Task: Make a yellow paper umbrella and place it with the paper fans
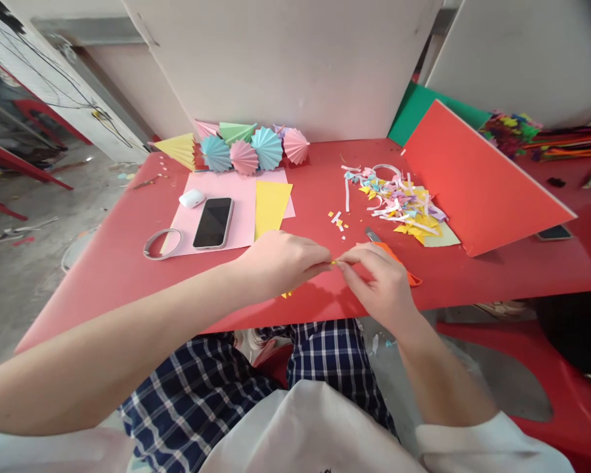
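Observation:
My left hand [285,261] and my right hand [381,282] meet over the front of the red table [167,299]. Between their pinched fingertips is a tiny yellow paper piece [333,262], mostly covered by the fingers. Partly behind my right hand lies an orange-handled tool [414,279] with a grey metal tip; its exact kind is hidden. A few small yellow paper scraps [286,294] rest under my left wrist. Just beyond the hands are more tiny white and yellow clippings [339,221].
Folded paper fans [243,156] line the back edge. At left, a phone [213,223], a white earbud case [192,198] and a roll of tape [162,244] sit by pink and yellow sheets [272,207]. Paper strips [398,200] heap beside a standing red board [487,184].

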Demonstrator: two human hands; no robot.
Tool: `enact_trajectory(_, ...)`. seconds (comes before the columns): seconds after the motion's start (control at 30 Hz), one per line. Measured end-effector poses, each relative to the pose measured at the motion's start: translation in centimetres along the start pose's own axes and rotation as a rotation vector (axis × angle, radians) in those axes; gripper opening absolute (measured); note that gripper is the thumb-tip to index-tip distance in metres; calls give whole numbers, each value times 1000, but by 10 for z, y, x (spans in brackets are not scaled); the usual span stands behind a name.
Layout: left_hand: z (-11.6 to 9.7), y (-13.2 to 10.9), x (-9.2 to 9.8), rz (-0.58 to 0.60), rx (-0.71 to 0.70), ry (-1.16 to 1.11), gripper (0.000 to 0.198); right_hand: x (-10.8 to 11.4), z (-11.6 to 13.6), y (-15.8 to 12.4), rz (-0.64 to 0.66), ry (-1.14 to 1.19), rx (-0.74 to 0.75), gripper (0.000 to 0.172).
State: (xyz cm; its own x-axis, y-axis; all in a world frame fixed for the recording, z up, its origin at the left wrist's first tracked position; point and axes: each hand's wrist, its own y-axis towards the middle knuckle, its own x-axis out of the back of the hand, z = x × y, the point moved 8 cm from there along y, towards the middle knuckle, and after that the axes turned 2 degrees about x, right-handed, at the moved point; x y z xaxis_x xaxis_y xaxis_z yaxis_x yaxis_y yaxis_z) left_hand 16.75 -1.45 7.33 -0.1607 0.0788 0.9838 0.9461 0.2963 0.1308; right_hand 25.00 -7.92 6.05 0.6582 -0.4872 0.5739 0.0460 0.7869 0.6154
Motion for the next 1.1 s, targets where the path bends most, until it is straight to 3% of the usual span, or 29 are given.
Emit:
enact_trajectory(0.17, 25, -17, -9, 44, 75, 103, 26, 47, -11, -3, -306, -48, -143, 9)
enact_trajectory(0.23, 36, -28, -7, -3, 122, 12, 25, 54, -15, 2, -303, -109, -110, 10)
enact_trajectory(0.3, 42, -37, 1, -93, 160, -153, 24, 46, -27, 10, -220, -183, -60, 12)
enact_trajectory(0.43, 39, -47, 17, -224, 200, -432, 20, 13, -74, 26, -129, -343, -56, 23)
enact_trajectory(0.53, 35, -50, 24, -271, 239, -512, 18, -14, -101, 30, -8, -431, -64, 29)
enact_trajectory(0.6, 35, -51, 26, -301, 253, -519, 16, -19, -103, 28, 26, -395, -89, 31)
enact_trajectory(0.77, 25, -52, 32, -420, 109, -396, 13, -15, -76, 7, 66, 47, -368, 26)
enact_trajectory(0.9, -9, -58, 36, -562, -118, -97, 13, -54, -40, -22, 300, 732, -689, 37)
enact_trajectory(1.0, -41, -60, 23, -504, -307, 6, 14, -83, -16, -42, 377, 1073, -851, 38)
enact_trajectory(1.1, -59, -66, 6, -450, -417, 39, 16, -98, -11, -53, 314, 1238, -956, 27)
